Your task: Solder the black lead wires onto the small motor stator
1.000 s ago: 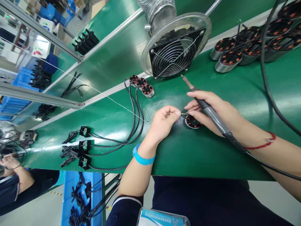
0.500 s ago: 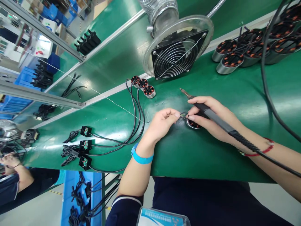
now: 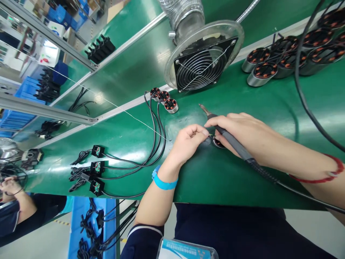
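- Left hand pinched a thin wire right beside the small motor stator, mid tabletop near its front edge.
- Right hand gripped the soldering iron, fingertips over the stator.

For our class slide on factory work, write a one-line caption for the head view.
Left hand pinches a thin wire beside a small motor; right hand holds a soldering iron.

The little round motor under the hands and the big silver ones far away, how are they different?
The small motor lies mostly hidden under the right hand, beside the left hand; the big motors sit bare. It is alone; they crowd together, looking larger. Both show orange-brown coils.
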A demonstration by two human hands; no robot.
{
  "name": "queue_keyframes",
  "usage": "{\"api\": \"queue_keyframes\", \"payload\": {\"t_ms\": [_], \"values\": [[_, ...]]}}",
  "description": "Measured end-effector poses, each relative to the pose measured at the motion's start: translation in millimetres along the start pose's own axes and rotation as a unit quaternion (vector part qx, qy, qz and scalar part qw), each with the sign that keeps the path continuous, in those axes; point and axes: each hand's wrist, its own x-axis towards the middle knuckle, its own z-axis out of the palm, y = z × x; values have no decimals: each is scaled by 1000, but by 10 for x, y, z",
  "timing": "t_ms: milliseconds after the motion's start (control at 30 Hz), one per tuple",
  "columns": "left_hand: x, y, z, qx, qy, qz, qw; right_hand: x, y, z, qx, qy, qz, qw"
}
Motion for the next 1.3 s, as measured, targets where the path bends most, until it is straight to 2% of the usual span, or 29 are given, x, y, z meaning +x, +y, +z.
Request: {"api": "queue_keyframes", "payload": {"t_ms": [200, 367, 433, 633, 767, 967, 1100, 1300], "values": [[-2, 16, -7, 13, 17, 10, 1000, -16, -179, 17, 68, 53, 92, 992], [14, -17, -42, 20, 8, 33, 999, 19, -174, 5, 22, 35, 16, 999], [15, -25, -59, 23, 3, 40, 999, 47, -167, -14, 23, 31, 7, 999], [12, 1, -98, 26, 7, 45, 999, 17, -190, 55, 82, 74, 47, 993], [6, 31, -97, 29, 10, 33, 999, -11, -213, 173, 64, 92, 52, 992], [-15, 68, -86, 40, 28, 21, 999, -55, -266, 314, 104, 198, 98, 970], [-9, 66, -89, 39, 30, 18, 999, -78, -242, 335, 137, 197, 106, 965], [6, 71, -86, 28, 27, 1, 999, -44, -217, 271, 83, 176, 96, 976]]}}
